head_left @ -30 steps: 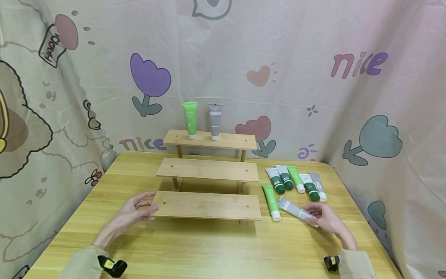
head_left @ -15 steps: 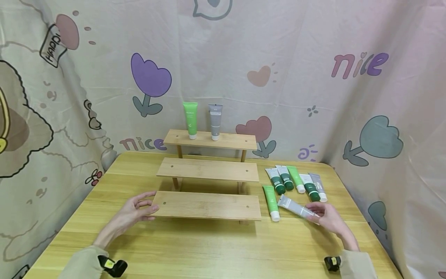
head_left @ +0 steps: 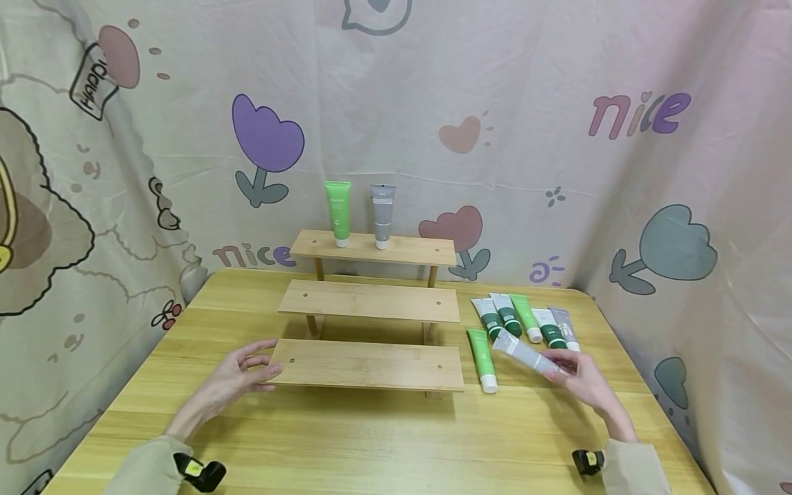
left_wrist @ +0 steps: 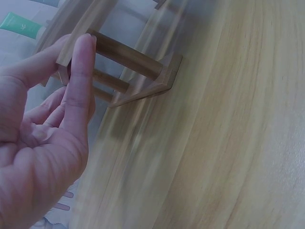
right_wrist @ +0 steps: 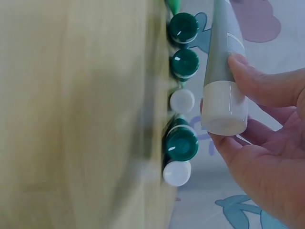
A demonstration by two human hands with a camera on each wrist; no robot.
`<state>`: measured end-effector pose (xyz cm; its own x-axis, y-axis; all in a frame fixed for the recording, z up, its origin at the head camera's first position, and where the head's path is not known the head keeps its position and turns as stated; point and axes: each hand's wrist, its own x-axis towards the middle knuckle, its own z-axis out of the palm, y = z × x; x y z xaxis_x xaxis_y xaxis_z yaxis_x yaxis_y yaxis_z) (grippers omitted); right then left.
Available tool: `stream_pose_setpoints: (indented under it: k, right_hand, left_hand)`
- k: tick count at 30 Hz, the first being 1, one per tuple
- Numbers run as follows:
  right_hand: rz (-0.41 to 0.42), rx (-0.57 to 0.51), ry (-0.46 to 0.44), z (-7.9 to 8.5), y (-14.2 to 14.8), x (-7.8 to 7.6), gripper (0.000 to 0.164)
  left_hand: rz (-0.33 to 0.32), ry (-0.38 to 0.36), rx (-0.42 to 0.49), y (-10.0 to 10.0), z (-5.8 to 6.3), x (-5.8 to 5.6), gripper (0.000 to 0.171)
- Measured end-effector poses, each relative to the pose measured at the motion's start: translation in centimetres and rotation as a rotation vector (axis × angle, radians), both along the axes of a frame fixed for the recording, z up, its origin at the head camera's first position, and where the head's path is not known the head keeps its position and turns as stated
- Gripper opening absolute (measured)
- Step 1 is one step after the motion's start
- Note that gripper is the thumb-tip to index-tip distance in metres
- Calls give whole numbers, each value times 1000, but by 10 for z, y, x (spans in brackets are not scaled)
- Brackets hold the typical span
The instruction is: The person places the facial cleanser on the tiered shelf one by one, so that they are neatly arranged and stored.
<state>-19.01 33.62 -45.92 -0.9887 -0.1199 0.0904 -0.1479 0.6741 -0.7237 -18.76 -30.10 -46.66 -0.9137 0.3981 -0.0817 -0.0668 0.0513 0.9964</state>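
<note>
My right hand (head_left: 584, 379) holds a grey squeeze tube (head_left: 524, 353) with a white cap, thumb on one side and fingers on the other near the cap. In the right wrist view the tube (right_wrist: 223, 62) is raised off the table. My left hand (head_left: 230, 375) pinches the left end of the lowest board of a three-tier wooden display stand (head_left: 371, 364); in the left wrist view its fingers lie on both sides of the board (left_wrist: 78, 40). On the top tier, a green tube (head_left: 338, 212) and another grey tube (head_left: 382, 214) stand upright on their caps.
A green tube (head_left: 481, 359) with a white cap lies right of the stand. Behind the held tube lie several more: white-and-green tubes (head_left: 506, 315), a green one (head_left: 524, 316) and a grey one (head_left: 563, 326). A printed cloth (head_left: 520, 82) hangs behind the table (head_left: 383, 447).
The grey tube in my right hand has come up off the table and slightly away from me, now overlapping the tubes behind. My left hand has stayed at the board's end.
</note>
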Motion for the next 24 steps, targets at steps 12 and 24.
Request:
stream_pose_setpoints:
  k: [12, 24]
  right_hand:
    - [-37, 7, 44, 21, -19, -13, 41]
    - [-6, -69, 122, 45, -40, -33, 41]
  left_hand:
    - [-5, 9, -3, 0, 0, 0, 76]
    - [-2, 2, -11, 0, 0, -1, 77]
